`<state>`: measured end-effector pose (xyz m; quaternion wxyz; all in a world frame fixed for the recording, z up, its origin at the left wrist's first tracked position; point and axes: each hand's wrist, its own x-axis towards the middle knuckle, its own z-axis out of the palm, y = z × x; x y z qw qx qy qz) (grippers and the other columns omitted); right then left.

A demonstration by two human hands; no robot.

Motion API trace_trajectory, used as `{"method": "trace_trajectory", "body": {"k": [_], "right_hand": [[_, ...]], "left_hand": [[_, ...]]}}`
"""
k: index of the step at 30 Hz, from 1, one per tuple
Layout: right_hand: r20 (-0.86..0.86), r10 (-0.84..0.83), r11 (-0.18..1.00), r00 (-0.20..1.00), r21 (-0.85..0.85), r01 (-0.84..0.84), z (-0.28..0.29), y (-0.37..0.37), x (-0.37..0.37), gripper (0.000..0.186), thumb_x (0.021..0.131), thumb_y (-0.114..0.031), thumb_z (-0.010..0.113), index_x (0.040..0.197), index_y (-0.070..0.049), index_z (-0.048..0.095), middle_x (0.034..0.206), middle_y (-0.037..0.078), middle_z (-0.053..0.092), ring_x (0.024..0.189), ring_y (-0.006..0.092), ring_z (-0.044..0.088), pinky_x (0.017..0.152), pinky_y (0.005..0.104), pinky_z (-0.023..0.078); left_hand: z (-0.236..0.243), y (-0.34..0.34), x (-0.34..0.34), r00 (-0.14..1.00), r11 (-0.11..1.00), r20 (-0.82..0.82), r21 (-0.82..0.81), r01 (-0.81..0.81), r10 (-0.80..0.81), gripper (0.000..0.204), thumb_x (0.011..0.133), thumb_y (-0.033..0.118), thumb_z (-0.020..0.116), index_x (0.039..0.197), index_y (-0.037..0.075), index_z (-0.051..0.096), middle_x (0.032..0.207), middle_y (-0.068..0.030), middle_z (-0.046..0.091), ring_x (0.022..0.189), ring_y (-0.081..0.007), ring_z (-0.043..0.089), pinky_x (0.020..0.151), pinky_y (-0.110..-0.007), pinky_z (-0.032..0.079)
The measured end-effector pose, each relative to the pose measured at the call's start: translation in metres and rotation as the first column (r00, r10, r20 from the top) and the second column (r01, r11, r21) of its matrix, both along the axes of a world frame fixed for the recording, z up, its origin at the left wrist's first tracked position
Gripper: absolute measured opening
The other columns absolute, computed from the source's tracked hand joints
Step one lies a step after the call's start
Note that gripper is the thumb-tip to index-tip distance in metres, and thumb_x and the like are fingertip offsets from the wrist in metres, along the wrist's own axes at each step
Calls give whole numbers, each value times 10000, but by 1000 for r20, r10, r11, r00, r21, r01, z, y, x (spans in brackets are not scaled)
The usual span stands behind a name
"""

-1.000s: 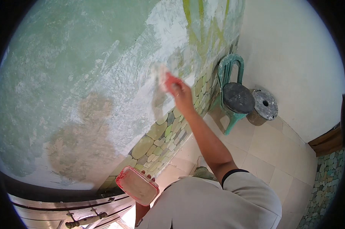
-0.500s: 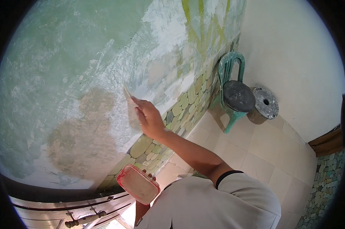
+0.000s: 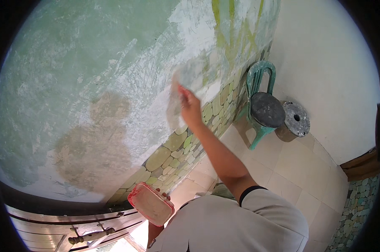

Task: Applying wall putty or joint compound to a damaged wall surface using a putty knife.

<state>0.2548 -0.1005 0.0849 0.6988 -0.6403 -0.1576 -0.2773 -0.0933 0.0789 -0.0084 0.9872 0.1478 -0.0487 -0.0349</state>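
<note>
My right hand (image 3: 191,108) is closed around a putty knife (image 3: 175,79), its thin blade blurred against the wall (image 3: 156,75). The wall surface is patchy green with white smears and beige filler patches. Low in the view, my left hand (image 3: 165,195) supports a shallow red-rimmed plastic tub (image 3: 151,205) from beneath; only its fingertips show past the tub's far side. Pale, creamy paste coats the inside of the tub. The rest of that hand is hidden by the tub.
A band of green and beige stone tiles (image 3: 173,153) runs along the wall's foot. To the right stand a green plastic chair (image 3: 257,136) with a dark round lid-like thing (image 3: 267,110) on it, and a paint-spattered bucket (image 3: 297,119). A wooden door or panel with a handle (image 3: 91,236) lies lower left.
My right hand has moved up and to the right along the wall with the putty knife. My left hand holds the tub in almost the same place. The view has shifted slightly.
</note>
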Motion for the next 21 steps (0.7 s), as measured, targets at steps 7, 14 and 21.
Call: {"method": "trace_trajectory", "body": {"k": [7,14,21], "right_hand": [[-24,219,966,975,-136,-220,11,20,-76,302,976,-89,495,1247,17,579,1127,149,660,1053,200,621,925,309,463],[-43,-189,982,981,12,190,-12,-11,-9,349,995,-152,450,1276,24,559,1235,201,617,1112,291,613,947,342,462],[125,-44,976,991,-204,69,-7,55,-76,392,945,-43,498,1336,-25,525,1314,150,575,1133,305,581,970,352,444]], "left_hand": [[-37,13,14,960,962,254,-210,174,-118,704,949,520,461,1429,16,360,1314,-294,505,1202,-423,523,1065,-555,385],[-26,17,-11,973,999,-231,-38,4,-12,667,963,517,434,1423,37,380,1309,-283,517,1211,-431,515,1048,-573,398],[-31,18,-12,920,998,-393,-59,-13,-12,637,960,514,449,1414,70,402,1288,-248,537,1170,-468,522,974,-594,446]]}}
